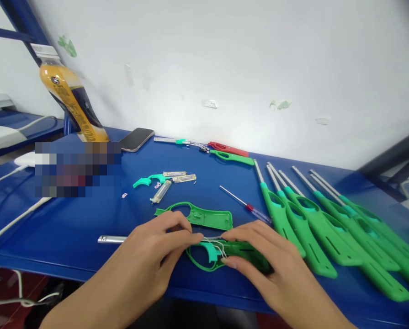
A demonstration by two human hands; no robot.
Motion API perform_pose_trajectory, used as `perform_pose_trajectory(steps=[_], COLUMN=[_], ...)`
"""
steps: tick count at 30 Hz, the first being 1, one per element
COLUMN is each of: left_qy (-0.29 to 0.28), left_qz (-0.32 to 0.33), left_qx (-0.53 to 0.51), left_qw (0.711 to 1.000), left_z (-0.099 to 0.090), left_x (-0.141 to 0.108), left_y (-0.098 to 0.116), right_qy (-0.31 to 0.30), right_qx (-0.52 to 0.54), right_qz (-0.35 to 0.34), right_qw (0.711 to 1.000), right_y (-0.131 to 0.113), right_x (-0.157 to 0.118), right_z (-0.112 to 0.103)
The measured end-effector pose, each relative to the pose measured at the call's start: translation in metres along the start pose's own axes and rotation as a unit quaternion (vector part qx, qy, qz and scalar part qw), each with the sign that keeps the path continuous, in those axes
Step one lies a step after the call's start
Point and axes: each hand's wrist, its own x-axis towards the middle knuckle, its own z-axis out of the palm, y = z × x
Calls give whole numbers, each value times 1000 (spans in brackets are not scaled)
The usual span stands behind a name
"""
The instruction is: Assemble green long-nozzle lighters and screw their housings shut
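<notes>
An opened green gas lighter (240,248) lies near the table's front edge under both hands. Its metal tube (111,239) sticks out to the left, and a teal trigger (209,251) sits in its looped grip. Thin white wires (218,244) curve over the trigger. My left hand (163,244) is closed, thumb and finger pinching at the wires' left end. Around the lighter body closes my right hand (262,256), its fingertips at the wires. Just behind them rests a loose green half shell (213,218), inner side up.
Teal triggers (142,183) and clear fuel tanks (162,192) lie behind. A screwdriver (257,213) is right of centre, beside several green lighters (344,249). Red (228,148) and green (233,158) shells lie by the wall. A phone (137,139), bottle (65,89) and white cable (15,221) are left.
</notes>
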Motion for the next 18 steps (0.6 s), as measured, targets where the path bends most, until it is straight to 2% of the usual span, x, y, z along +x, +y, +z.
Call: perform_pose_trajectory(steps=[6,18], left_qy=[-21,-40], left_qz=[-16,-6], left_qx=[8,16], left_qw=[1000,999], left_z=[0,1], left_x=[-3,-4], left_y=[1,1], right_qy=[-7,1], right_qx=[9,0], right_qz=[18,18], right_qw=[1000,1000], right_y=[-1,0], right_x=[0,2], right_z=[1,2])
